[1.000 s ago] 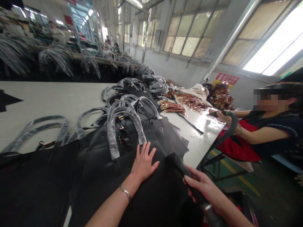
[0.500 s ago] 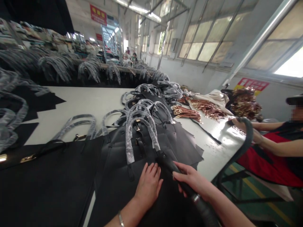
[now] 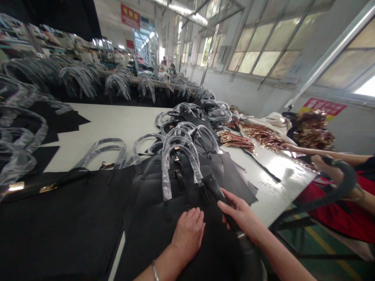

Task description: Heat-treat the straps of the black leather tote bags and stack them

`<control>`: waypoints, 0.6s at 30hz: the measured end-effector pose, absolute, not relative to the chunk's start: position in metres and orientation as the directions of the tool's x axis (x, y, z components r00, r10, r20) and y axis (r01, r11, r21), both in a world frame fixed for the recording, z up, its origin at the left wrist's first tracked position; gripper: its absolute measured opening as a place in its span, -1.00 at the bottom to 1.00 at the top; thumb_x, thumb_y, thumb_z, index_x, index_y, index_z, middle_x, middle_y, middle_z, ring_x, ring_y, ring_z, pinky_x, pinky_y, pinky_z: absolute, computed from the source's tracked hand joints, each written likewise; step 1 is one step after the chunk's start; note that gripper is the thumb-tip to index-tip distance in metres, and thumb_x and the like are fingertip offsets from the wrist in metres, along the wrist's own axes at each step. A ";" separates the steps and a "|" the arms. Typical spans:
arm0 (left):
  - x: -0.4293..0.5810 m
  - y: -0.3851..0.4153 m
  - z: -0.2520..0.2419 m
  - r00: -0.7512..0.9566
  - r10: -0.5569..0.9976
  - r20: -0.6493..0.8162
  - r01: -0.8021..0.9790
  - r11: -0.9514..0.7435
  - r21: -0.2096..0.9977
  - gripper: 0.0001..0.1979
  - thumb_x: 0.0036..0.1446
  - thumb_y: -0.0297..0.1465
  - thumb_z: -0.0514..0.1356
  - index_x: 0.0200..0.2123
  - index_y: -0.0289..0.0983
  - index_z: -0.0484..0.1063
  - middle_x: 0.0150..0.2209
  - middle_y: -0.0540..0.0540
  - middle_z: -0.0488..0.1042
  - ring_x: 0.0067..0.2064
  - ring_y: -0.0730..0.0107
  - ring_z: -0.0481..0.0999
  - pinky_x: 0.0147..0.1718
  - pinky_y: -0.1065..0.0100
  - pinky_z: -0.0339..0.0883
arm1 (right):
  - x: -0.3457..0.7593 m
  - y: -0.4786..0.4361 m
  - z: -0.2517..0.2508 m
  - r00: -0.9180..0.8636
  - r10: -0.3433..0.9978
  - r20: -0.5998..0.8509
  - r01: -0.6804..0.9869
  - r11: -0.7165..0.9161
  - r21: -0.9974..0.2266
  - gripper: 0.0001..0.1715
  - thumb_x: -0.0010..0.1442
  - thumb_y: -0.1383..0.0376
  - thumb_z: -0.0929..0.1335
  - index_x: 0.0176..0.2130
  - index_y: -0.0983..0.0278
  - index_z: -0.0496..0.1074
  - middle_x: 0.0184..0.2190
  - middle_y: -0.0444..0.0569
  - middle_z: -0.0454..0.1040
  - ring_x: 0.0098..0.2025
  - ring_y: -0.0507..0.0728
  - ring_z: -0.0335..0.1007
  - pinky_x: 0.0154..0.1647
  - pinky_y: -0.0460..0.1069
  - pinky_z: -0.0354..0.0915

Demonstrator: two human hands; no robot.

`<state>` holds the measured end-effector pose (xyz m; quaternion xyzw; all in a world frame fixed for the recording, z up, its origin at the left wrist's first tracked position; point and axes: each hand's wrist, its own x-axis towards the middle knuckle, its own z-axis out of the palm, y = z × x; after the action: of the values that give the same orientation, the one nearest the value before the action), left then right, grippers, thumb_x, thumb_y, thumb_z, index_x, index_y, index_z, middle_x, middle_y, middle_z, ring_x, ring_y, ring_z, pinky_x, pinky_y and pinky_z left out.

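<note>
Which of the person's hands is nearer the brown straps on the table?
Right. The right hand holds a black handle below the brown straps; the left hand lies flat on a black bag, farther from them.

Left hand [image 3: 188, 234] flat on a stack of black leather totes [image 3: 146, 195], fingers together, palm down. Right hand [image 3: 240, 212] closed round a black bag handle [image 3: 216, 191], its end lying over the stack. Plastic-wrapped handles [image 3: 178, 164] arch just beyond both hands. Brown straps with gold clasps [image 3: 237, 141] lie farther along the white worktable [image 3: 281, 183], near its right edge. Past that edge, a co-worker's hand [image 3: 326, 164] sits under another curved black handle [image 3: 347, 171].
</note>
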<state>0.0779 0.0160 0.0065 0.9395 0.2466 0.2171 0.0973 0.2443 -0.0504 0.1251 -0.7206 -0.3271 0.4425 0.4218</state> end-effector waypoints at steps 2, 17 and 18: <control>0.069 0.009 0.003 0.782 0.497 0.377 0.398 -0.863 0.311 -0.64 0.19 -0.44 0.12 0.06 -0.35 0.36 0.11 -0.22 0.41 0.12 0.07 0.38 0.03 0.12 0.36 | 0.241 -0.058 0.132 0.355 0.847 -0.396 0.076 -0.449 -0.891 -0.11 0.12 0.08 0.41 0.30 0.31 0.08 -0.65 -0.24 0.39 -0.66 0.00 0.31 -0.68 -0.16 0.28; 0.041 -0.008 -0.018 0.794 0.389 0.467 0.285 -0.917 0.280 -0.68 0.23 -0.45 0.06 0.03 -0.34 0.38 0.02 -0.17 0.48 -0.02 0.21 0.47 0.08 0.20 0.31 | 0.219 -0.057 0.127 0.036 0.810 -0.586 -0.015 -0.586 -0.811 -0.22 0.11 0.11 0.43 0.24 0.26 0.22 -0.54 -0.20 0.41 -0.63 -0.03 0.35 -0.67 -0.18 0.30; 0.040 -0.008 -0.018 0.793 0.378 0.477 0.276 -0.922 0.271 -0.69 0.23 -0.44 0.05 0.02 -0.34 0.39 0.01 -0.17 0.48 -0.02 0.22 0.48 0.07 0.22 0.32 | 0.221 -0.060 0.128 0.031 0.799 -0.601 -0.002 -0.601 -0.799 -0.20 0.12 0.11 0.43 0.25 0.26 0.20 -0.57 -0.22 0.39 -0.64 -0.03 0.34 -0.67 -0.18 0.30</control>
<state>0.0404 -0.0082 -0.0179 0.9422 0.1736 0.2706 0.0940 0.2214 -0.0605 0.1276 -0.6419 -0.3105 0.6232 0.3213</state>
